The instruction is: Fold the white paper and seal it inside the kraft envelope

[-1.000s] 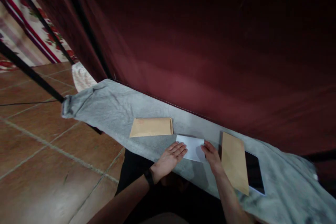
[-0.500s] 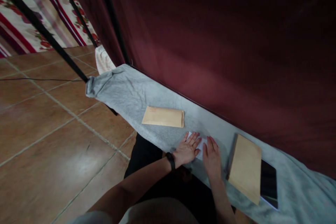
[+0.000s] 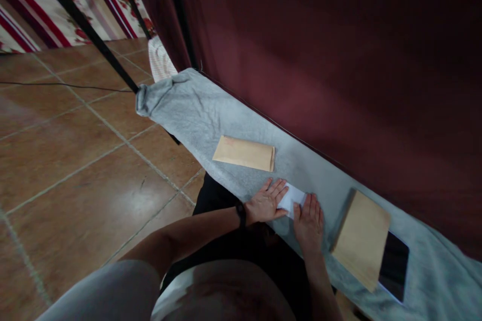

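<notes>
A small piece of white paper [image 3: 293, 197], seemingly folded, lies on the grey cloth between my two hands. My left hand [image 3: 265, 203], with a dark band at the wrist, rests flat on the paper's left side with its fingers spread. On the paper's right edge lies my right hand [image 3: 309, 220], fingers stretched out and thumb apart. Beyond my left hand a brown paper envelope [image 3: 244, 153] lies flat. To the right of my right hand is a stack of brown envelopes [image 3: 361, 241].
A dark-screened tablet-like thing [image 3: 393, 266] lies partly under the envelope stack. Grey cloth [image 3: 211, 110] covers the narrow table. A dark red curtain [image 3: 301, 60] hangs along its far side. Black poles [image 3: 90, 30] rise at the left, above a tiled floor [image 3: 94, 160].
My hands have moved apart, so more of the white paper shows between them. The view has shifted, and the table's things appear a little further right, the left end higher.
</notes>
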`<state>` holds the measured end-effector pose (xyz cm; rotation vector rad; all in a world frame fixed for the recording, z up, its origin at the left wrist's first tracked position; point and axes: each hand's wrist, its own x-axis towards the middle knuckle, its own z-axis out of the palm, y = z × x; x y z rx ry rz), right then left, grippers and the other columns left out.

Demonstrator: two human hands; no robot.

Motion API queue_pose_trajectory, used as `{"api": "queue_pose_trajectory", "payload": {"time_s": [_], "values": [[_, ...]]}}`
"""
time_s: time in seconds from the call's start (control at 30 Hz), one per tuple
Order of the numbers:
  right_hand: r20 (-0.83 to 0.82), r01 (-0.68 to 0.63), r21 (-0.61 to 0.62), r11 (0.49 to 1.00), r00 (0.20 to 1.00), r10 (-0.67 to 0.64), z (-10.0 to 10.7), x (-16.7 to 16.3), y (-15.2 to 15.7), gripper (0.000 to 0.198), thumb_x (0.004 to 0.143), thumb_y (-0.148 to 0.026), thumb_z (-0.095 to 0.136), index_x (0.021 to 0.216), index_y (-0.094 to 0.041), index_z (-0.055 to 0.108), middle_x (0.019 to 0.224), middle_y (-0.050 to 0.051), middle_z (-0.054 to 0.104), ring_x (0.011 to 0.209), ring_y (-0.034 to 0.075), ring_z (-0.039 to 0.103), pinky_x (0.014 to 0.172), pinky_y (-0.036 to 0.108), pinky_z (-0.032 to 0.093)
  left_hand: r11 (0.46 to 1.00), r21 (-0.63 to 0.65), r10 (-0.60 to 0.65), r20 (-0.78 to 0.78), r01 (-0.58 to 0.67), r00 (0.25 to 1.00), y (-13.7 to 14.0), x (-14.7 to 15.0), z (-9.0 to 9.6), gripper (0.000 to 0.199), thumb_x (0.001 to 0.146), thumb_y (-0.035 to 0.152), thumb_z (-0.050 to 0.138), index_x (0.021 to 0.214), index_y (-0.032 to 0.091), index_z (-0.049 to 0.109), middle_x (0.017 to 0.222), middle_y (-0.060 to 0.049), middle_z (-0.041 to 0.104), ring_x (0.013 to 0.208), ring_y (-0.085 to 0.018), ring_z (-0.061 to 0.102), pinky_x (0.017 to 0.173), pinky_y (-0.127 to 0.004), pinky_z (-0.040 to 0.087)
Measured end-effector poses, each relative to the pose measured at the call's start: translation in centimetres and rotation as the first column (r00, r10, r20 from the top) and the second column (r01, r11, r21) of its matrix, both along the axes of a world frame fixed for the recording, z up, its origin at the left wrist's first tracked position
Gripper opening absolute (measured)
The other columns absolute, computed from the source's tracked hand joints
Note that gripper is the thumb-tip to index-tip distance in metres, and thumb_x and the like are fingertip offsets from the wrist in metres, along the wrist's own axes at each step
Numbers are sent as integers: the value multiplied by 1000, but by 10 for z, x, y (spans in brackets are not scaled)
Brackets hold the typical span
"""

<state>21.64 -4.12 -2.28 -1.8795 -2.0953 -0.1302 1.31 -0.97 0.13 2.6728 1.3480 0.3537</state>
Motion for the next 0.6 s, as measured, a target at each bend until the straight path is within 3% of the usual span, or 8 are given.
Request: {"api": "queue_pose_trajectory", "payload": {"time_s": [0.4,0.5,0.6], "values": [[113,-12,86,996,994,2,-10,18,-9,64,105,-45,29,153,-3,33,152,27,40,135,38,46,109,55,38,996,-58,-61,50,64,997,3,-20,8,81,98,65,33,154,7,29,160,-20,30,152,-28,19,124,-47,5],[120,10,107,994,993,-23,-13,15,-8,66,105,-46,28,155,-2,27,152,27,40,136,37,46,109,53,38,996,-79,-35,82,41,996,23,-43,21,87,93,68,44,159,17,18,165,-17,21,153,-29,12,122,-52,3],[93,40,126,991,994,-52,-15,12,-7,66,105,-46,29,155,-4,27,152,25,41,137,36,45,111,53,36,986,-115,129,56,-121,990,59,-77,37,107,80,71,62,160,23,9,167,-17,6,153,-37,3,119,-61,1]]}}
